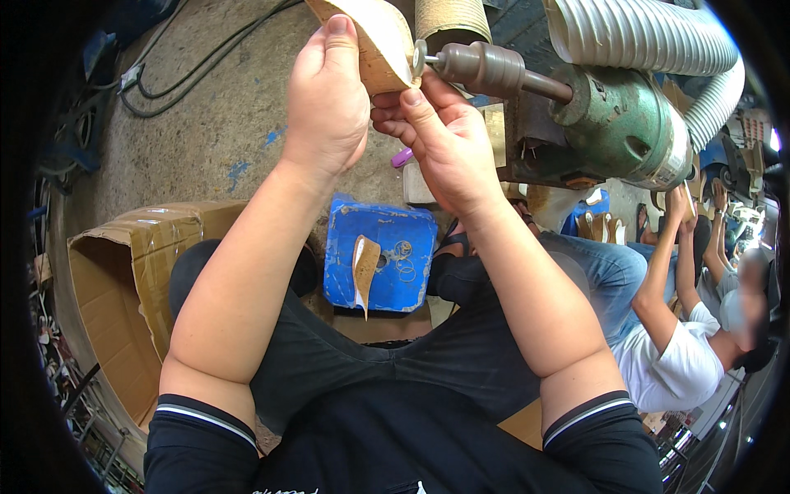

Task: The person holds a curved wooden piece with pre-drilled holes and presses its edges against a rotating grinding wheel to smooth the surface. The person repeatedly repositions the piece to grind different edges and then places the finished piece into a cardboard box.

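A curved tan shoe wedge, cork-like with a white face, is between my hands at the top. My left hand grips its left side, thumb on top. At its lower right end, my right hand pinches it between thumb and fingers. That end meets, or nearly meets, a small grinding wheel on the brown spindle of a green motor; I cannot tell if they touch. Below my hands, a similar wedge lies on a blue stool beside thin rings.
An open cardboard box stands left of my legs. A ribbed hose curves above the motor, near a tan cylinder. Cables run over the floor. At right another person in a white shirt works close by.
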Demonstrator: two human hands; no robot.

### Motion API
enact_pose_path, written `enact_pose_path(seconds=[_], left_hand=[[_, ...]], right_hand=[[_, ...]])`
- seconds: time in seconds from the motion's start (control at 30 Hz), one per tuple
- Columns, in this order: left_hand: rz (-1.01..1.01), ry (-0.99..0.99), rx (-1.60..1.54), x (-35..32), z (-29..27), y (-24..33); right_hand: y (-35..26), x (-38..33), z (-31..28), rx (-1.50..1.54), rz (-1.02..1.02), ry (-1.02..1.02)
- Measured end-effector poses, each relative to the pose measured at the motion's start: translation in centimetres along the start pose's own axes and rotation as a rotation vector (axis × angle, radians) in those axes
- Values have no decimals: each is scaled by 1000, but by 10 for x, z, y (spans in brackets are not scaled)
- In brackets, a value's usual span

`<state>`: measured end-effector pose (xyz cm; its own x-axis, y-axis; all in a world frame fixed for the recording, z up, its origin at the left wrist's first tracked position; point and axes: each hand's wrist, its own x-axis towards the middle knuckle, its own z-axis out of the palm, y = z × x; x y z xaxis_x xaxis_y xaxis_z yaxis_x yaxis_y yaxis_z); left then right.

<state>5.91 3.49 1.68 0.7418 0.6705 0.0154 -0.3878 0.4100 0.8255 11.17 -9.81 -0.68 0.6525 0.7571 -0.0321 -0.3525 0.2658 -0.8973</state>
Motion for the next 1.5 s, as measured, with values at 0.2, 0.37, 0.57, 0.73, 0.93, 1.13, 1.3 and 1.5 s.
enact_pose_path(seconds=[0.2,0.37,0.57,0.73,0.93,1.13,1.3,1.5], left_hand=[[25,-39,3,1,-1,0],[48,-13,24,-3,0,0],[53,28,65,-7,-4,-5],[-111,-84,-94,-12,-19,-1],[-186,-300,36,-11,-35,18],[-140,-373,379,-4,-50,44],[-145,-367,433,-3,-52,45],[-248,-446,317,6,-54,42]], right_hand=[[1,2,-1,14,-9,2],[3,3,-2,61,15,5],[7,-1,-6,118,81,-38],[3,-10,-10,66,151,-25],[-1,-15,-9,17,139,-15],[-2,-14,-8,27,108,-23],[-2,-13,-8,56,110,-36],[-7,-14,-7,-26,92,11]])
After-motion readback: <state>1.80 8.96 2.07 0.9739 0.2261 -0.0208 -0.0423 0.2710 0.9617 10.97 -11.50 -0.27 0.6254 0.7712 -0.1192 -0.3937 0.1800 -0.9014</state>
